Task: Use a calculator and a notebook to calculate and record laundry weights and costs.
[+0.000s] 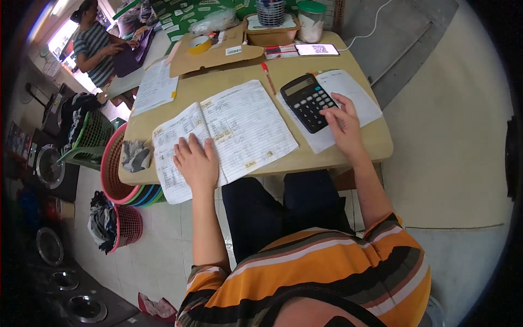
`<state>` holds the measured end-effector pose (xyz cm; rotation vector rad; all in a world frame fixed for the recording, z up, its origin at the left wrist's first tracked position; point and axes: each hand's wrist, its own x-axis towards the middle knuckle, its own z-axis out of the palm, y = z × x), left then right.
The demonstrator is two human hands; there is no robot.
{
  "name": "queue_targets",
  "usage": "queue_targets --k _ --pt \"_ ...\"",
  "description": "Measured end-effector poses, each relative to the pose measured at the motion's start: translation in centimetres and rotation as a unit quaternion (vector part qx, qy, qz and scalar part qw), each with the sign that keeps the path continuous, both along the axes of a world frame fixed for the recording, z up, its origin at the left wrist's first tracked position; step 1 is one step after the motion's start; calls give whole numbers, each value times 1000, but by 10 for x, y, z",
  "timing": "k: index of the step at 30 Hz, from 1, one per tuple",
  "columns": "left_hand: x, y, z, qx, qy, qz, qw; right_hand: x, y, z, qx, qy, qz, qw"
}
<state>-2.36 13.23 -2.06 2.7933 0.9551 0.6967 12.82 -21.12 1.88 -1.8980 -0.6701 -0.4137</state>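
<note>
An open ruled notebook full of handwriting and a few yellow highlights lies on the table before me. My left hand rests flat on its left page near the fold, fingers spread, holding nothing. To the right, a black calculator lies tilted over white paper sheets. Over the calculator's right edge is my right hand, its fingers loosely bent and apart, a fingertip at the keys. It grips nothing. A red-capped pen lies between the notebook and the calculator.
At the table's far side are a cardboard piece with yellow tape, a brown basket, a green-lidded jar and a lit phone. Laundry baskets stand left. Another person handles dark cloth at the far left.
</note>
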Motion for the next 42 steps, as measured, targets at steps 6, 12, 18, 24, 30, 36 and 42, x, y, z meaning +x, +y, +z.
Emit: queue_targets --k 6,12,18,24,30,36,42 --pt "5 -6 7 -23 -13 -16 1000 2 9 -7 -120 -132 2 984" --pt "2 -5 7 -27 -16 -15 999 35 16 13 -125 -181 -56 974" --pt "0 -5 5 -29 -11 -8 999 22 18 13 -132 -188 -64 971" --pt "4 -8 8 -32 -9 -8 999 -6 7 -1 -179 -164 -26 970" --pt "2 -3 6 -21 -23 -9 999 24 -8 1 -74 -181 -85 977" --pt "4 -8 10 -24 -67 -25 997 20 -9 -15 -82 -159 -103 978" --pt "-19 -20 12 7 -53 -27 998 21 -11 -18 -127 -98 -87 983"
